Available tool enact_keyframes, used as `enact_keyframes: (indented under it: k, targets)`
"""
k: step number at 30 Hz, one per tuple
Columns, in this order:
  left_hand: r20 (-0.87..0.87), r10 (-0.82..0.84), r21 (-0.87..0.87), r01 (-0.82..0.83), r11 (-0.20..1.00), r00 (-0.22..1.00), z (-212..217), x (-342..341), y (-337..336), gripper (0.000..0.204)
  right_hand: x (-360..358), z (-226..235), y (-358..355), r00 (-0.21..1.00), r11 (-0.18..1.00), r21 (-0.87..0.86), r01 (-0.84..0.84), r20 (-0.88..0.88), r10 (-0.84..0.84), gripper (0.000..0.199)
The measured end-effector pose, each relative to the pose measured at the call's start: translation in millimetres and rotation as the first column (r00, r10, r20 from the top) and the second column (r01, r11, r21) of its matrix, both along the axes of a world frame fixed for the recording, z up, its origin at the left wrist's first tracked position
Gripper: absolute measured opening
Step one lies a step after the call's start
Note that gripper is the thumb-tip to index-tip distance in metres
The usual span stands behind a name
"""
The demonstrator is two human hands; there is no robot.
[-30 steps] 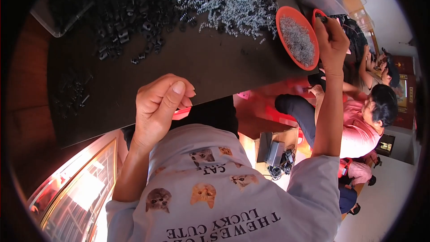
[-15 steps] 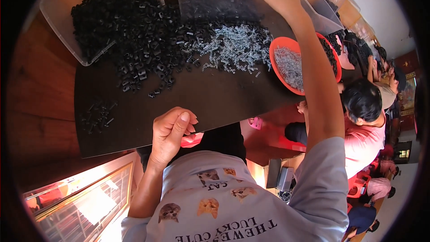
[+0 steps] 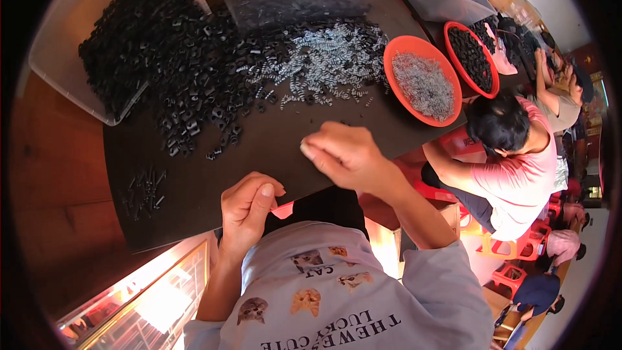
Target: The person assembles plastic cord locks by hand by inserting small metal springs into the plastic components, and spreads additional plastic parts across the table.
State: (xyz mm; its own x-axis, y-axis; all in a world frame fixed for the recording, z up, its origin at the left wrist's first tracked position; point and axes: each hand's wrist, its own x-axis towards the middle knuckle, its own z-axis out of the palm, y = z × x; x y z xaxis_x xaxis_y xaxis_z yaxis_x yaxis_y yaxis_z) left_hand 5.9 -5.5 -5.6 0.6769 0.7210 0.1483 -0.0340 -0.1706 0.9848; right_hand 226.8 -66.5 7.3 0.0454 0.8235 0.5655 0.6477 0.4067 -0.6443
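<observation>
My left hand (image 3: 245, 212) is at the table's near edge, fingers curled and thumb pressed on top; whatever it holds is hidden. Above the tabletop (image 3: 259, 146), to its right, my right hand (image 3: 350, 155) is closed, thumb against forefinger, and I cannot make out anything in it. Beyond the hands lies a loose pile of small silvery coil springs (image 3: 327, 65). It meets a large heap of small black plastic parts (image 3: 155, 58) on the left. Several small dark pins (image 3: 146, 191) are scattered at the table's left.
An orange-red bowl (image 3: 403, 105) of springs stands at right, with a red bowl (image 3: 495, 83) of black parts beyond it. Clear plastic bins (image 3: 61, 81) line the far side; the left one lies tipped with parts spilling out. A co-worker in pink (image 3: 518, 168) sits at right.
My right hand has come back from the far bin to just above the near part of the table, its fingers now closed. My left hand stays curled at the edge. The view has shifted slightly.
</observation>
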Motion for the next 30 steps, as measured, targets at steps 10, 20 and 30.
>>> enact_keyframes:
  k: [10, 20, 30]
  targets:
    - [0.009, 0.017, -0.076, -0.016, 0.997, 1.0, 0, -3, 3, 0.026, -8, -12, -5, 0.988, 0.994, -0.013, -0.106, -0.113, 0.103, 0.01]
    - [-0.078, -0.014, -0.031, 0.012, 0.999, 0.997, 8, 2, 6, 0.013, 0, -10, 3, 0.969, 0.961, -0.139, -0.238, -0.096, 0.226, 0.017]
    - [-0.123, -0.016, -0.008, 0.015, 1.0, 0.992, 15, 7, 8, 0.006, -3, -5, 1, 0.97, 0.937, -0.252, -0.241, -0.089, 0.226, 0.013]
